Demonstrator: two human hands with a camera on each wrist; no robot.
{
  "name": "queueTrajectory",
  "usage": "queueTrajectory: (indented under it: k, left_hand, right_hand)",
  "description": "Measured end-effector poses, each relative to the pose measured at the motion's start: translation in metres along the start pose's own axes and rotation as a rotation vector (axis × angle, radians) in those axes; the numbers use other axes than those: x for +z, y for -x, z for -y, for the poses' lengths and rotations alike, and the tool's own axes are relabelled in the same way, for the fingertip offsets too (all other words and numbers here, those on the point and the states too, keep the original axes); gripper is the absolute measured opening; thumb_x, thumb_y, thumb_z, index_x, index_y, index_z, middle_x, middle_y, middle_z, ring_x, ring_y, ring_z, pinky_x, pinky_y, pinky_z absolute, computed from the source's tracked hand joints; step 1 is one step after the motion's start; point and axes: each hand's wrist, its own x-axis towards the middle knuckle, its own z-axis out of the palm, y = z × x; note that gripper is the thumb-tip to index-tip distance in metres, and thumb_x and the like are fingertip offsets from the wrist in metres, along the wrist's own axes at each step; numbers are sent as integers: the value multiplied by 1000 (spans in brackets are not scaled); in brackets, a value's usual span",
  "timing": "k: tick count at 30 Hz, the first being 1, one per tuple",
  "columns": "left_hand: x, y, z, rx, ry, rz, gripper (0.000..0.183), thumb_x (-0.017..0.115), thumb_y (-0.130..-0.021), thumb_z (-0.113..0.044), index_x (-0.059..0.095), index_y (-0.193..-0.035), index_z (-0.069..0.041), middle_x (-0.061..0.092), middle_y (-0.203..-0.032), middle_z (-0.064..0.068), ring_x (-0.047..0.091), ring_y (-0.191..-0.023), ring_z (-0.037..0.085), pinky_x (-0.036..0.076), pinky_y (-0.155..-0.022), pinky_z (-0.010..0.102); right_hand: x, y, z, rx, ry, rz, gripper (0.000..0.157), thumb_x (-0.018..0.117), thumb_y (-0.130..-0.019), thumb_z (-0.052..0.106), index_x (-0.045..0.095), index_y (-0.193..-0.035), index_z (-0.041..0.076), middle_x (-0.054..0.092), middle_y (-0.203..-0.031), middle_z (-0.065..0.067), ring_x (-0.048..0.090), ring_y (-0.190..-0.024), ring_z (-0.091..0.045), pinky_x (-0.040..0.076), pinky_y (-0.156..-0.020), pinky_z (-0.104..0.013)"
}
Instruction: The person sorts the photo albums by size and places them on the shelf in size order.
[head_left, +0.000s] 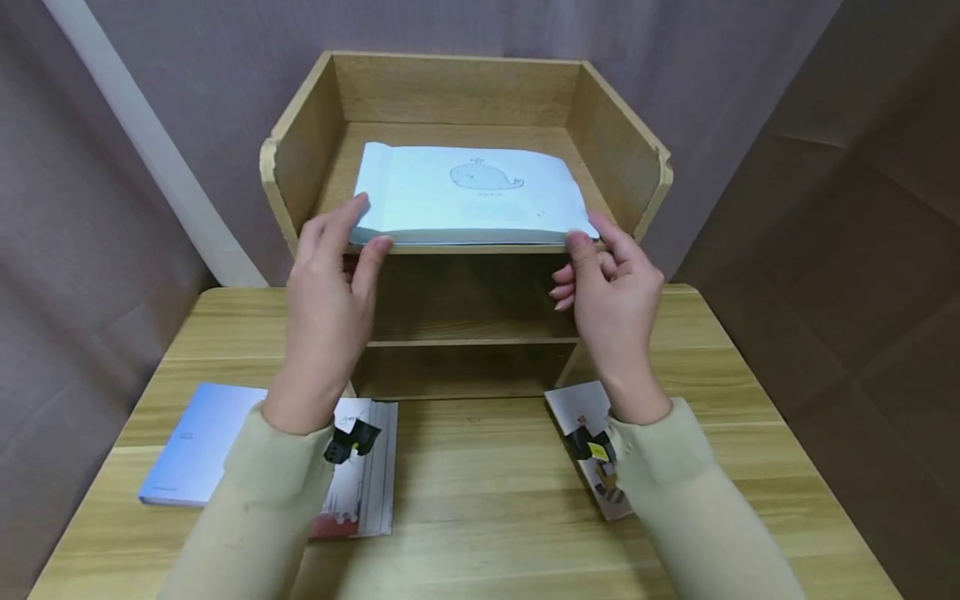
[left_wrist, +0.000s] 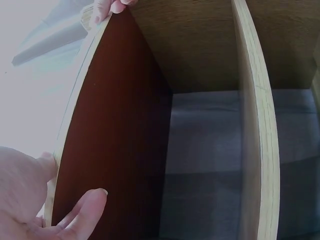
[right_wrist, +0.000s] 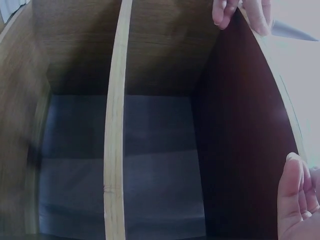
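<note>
The book [head_left: 468, 196] lies flat on the top board of the shelf [head_left: 461, 92], between my two hands, its near edge just beside the board's front edge. The cover bears a small whale drawing [head_left: 486, 176]. My left hand [head_left: 326, 279] stands at the book's near left corner: forefinger extended along the left edge, thumb at the near edge, a gap between them, the digits relaxed and touching rather than grasping. My right hand [head_left: 618, 300] is at the near right corner, where thumb and forefinger pinch the book; its remaining fingers curl lower down, in front of the board's edge. Both wrist views show the board's dark red underside, with my fingertips at its edge. Below, on the table [head_left: 472, 500], a blue book [head_left: 195, 450] lies partly under my left sleeve [head_left: 262, 492], a pale book [head_left: 378, 492] just beside it; a patterned book [head_left: 585, 404] lies partly under my right sleeve [head_left: 690, 492].
</note>
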Motion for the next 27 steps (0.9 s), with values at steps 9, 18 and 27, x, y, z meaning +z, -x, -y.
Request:
queueTrajectory:
  k: [9,18,27]
  left_hand:
    - [1,6,2,23,13,-18,50,58,-97,-32,47,-143,-17,48,-134,8,58,-95,19,53,-79,31]
    - [-1,38,3,134,230,-123,58,71,-88,-8,47,-141,-11,47,-136,5,58,-107,22,56,-79,33]
    - [10,79,18,126,311,-69,73,82,-76,0,47,-140,-5,49,-132,15,59,-106,28,57,-78,35]
  right_hand:
    - [-3,2,1,-11,41,17,43,64,-95,19,56,-133,2,64,-65,-15,61,-49,-17,53,-46,-25]
    - [-25,24,-27,-222,109,82,56,62,-92,-2,43,-144,7,65,-82,-20,64,-71,-16,54,-66,-23]
    - [-55,45,-39,-430,212,316,54,69,-73,-18,53,-125,-12,67,-95,-22,63,-85,-22,52,-76,-24]
